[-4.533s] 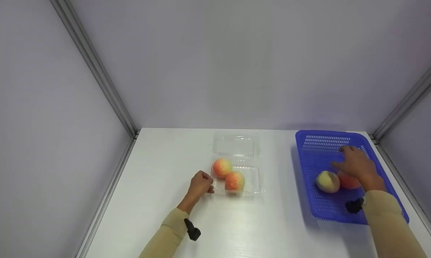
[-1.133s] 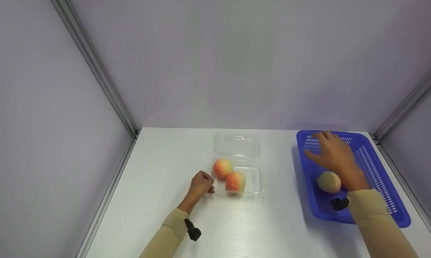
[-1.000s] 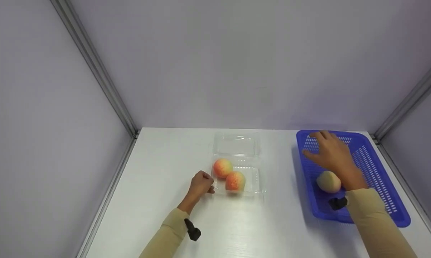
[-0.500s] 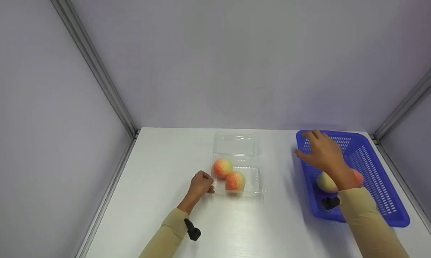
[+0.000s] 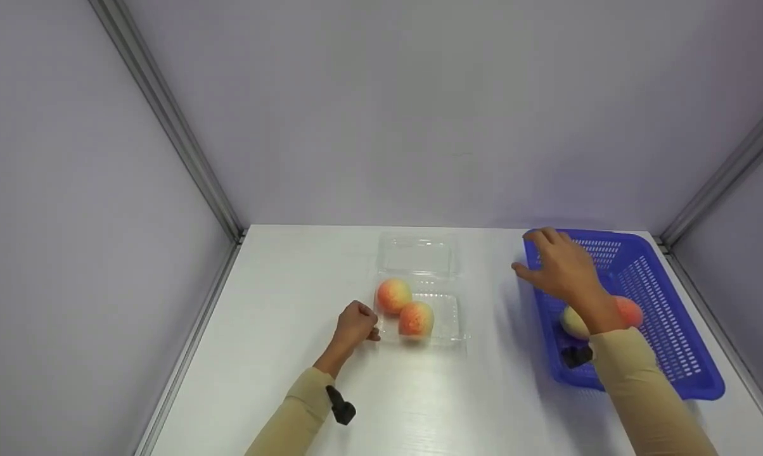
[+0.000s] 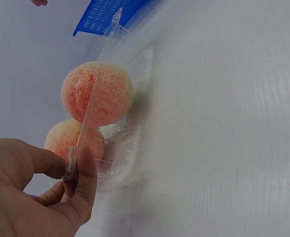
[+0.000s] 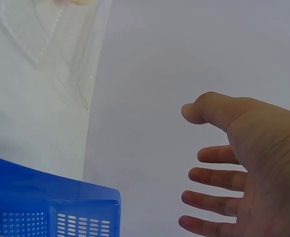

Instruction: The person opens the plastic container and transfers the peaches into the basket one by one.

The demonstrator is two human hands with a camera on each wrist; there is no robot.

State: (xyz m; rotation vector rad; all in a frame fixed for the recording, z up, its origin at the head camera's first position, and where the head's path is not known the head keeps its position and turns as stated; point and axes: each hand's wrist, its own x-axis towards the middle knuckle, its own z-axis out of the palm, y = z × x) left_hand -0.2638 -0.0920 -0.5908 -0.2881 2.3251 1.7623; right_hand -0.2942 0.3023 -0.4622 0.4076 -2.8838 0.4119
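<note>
Peaches point(image 5: 416, 320) lie loose in the see-through container point(image 5: 445, 311) just right of the left hand point(image 5: 357, 323), which pinches its rim; I judge a tug there could roll them. I see the right hand point(image 5: 560, 263) spread, holding nothing, over the basket point(image 5: 670, 339), whose left edge it might snag if lowered. Tabletop point(image 5: 492, 380) between the hands gives me sideways room.

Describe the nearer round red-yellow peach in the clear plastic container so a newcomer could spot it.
On the white table, left of the blue perforated plastic basket, lies an open clear plastic clamshell container. Its near half holds your round red-yellow peach; unlike the matching peach beside it, this one sits lower and farther right in the head view.
</note>
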